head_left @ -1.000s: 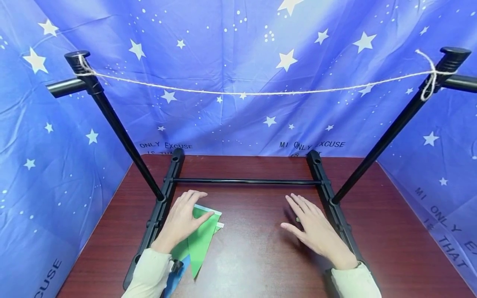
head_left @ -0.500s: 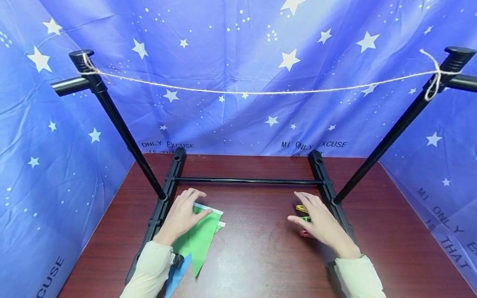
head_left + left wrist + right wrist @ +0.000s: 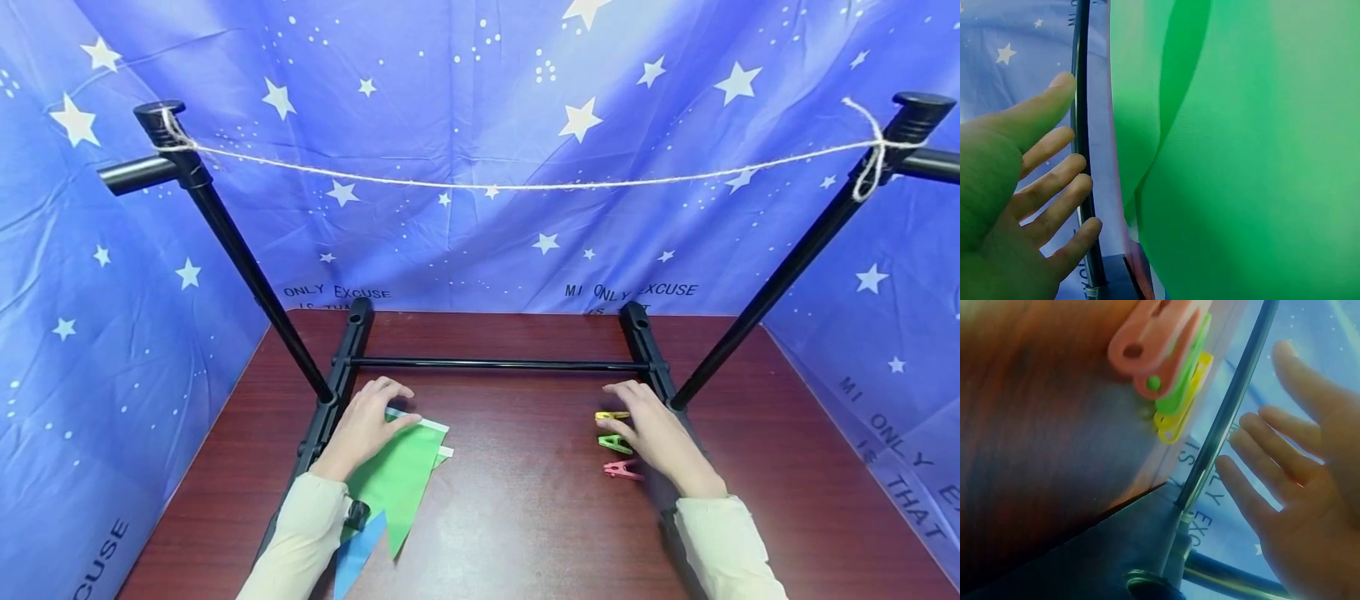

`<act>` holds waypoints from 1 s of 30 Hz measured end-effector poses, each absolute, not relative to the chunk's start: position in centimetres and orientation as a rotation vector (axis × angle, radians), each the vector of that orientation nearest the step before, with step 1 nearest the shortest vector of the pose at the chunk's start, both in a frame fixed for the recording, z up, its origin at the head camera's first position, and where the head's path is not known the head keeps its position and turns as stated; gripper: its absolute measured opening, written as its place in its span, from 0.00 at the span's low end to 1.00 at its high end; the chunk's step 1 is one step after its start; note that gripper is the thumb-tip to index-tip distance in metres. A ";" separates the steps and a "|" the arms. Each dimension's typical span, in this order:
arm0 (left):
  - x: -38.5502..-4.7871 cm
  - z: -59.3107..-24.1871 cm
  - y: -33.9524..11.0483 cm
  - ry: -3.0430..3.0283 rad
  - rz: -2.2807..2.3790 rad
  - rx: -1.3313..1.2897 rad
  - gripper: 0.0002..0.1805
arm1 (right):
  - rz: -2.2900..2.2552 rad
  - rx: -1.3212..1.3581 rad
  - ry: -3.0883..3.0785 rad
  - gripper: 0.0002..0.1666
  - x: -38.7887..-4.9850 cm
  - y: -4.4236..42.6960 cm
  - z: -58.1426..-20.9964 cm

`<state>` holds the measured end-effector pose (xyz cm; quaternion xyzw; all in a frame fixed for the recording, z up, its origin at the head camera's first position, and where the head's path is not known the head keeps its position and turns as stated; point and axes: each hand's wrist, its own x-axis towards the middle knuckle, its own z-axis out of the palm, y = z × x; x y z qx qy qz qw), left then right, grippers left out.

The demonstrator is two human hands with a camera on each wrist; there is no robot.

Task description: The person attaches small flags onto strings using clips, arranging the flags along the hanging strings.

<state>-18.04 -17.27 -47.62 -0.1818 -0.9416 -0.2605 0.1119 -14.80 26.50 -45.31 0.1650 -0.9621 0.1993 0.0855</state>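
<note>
In the head view my left hand [image 3: 366, 429] hovers over the left edge of a pile of pennants. Green pennants [image 3: 408, 475], with white strips along the top, lie over a blue one [image 3: 358, 552]. The left wrist view has a green pennant [image 3: 1241, 156] close up, apart from the loosely spread fingers. My right hand [image 3: 658, 435] is above the table, with relaxed fingers holding nothing. Beside it lie a yellow clothespin [image 3: 606, 415], a green clothespin [image 3: 613, 443] and a pink clothespin [image 3: 621, 470], in a row. The right wrist view shows these clips overlapping, the pink one [image 3: 1154, 344] nearest.
A black frame stands on the dark red table [image 3: 510, 483], with a left post [image 3: 247, 271], a right post [image 3: 780, 258] and a low crossbar [image 3: 495, 364]. White string [image 3: 510, 187] is tied between the post tops, sagging slightly. Blue star-patterned cloth [image 3: 465, 100] surrounds the table.
My right hand has shifted right and drawn back from over the clothespins, which now show fully. The left hand has barely moved, and the pennants lie as before.
</note>
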 end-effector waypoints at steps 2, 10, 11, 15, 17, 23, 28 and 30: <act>-18.2 -47.8 -17.4 -2.771 -0.788 -0.532 0.19 | 0.571 0.499 -2.870 0.28 -15.0 26.7 -45.4; -18.6 -48.2 -17.8 -2.788 -0.898 -0.488 0.17 | 0.520 0.484 -2.877 0.25 -15.5 27.6 -45.6; -18.6 -48.2 -17.9 -2.797 -0.913 -0.483 0.17 | 0.519 0.472 -2.884 0.25 -15.6 27.7 -45.6; -18.7 -48.4 -18.1 -2.850 -0.906 -0.471 0.15 | 0.506 0.430 -2.904 0.23 -15.7 27.8 -45.7; -18.7 -48.5 -18.1 -2.889 -0.878 -0.471 0.14 | 0.500 0.424 -2.911 0.22 -15.7 27.8 -45.8; -18.7 -48.7 -18.2 -2.936 -0.802 -0.495 0.13 | 0.486 0.439 -2.918 0.19 -16.0 28.0 -46.1; -18.7 -48.7 -18.2 -2.957 -0.782 -0.498 0.14 | 0.470 0.446 -2.946 0.17 -16.3 28.3 -46.6; -18.7 -48.8 -18.2 -2.963 -0.774 -0.491 0.14 | 0.472 0.444 -2.959 0.16 -16.4 28.3 -46.7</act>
